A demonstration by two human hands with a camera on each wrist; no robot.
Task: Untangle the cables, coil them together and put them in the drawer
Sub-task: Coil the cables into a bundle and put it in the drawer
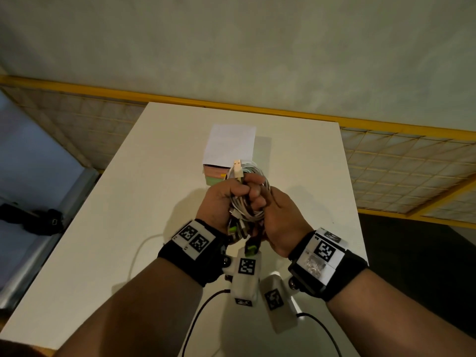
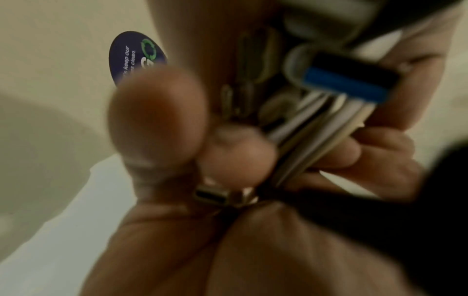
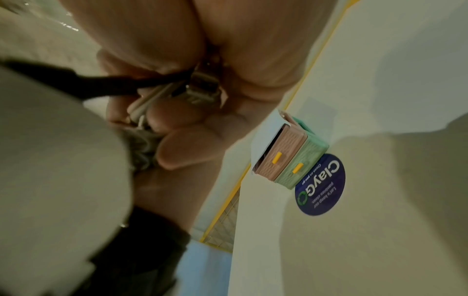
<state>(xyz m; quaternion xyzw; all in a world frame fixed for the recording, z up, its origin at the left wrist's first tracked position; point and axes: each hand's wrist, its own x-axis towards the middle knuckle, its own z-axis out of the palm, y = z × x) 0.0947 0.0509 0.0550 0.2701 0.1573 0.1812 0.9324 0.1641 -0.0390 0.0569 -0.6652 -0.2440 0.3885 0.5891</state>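
Both hands hold one bundle of coiled cables (image 1: 248,204) above the white table (image 1: 128,202). My left hand (image 1: 224,199) grips the coil from the left, and my right hand (image 1: 280,217) wraps its fingers round it from the right. The cables are mostly white, with a USB plug (image 1: 238,169) sticking up and green-tipped plugs (image 1: 251,248) hanging below. The left wrist view is blurred; it shows white strands (image 2: 316,138), a metal plug (image 2: 212,195) and a blue-tongued plug (image 2: 341,84). The small drawer unit (image 1: 228,148) stands just beyond the hands, with a pink drawer (image 3: 278,154) next to a green one (image 3: 301,168).
A round dark-blue sticker (image 3: 321,186) lies on the table by the drawer unit. A thin white cable (image 1: 140,251) loops on the table at the left. Yellow-framed mesh panels (image 1: 401,171) flank the table. A black object (image 1: 33,220) lies on the floor at the left.
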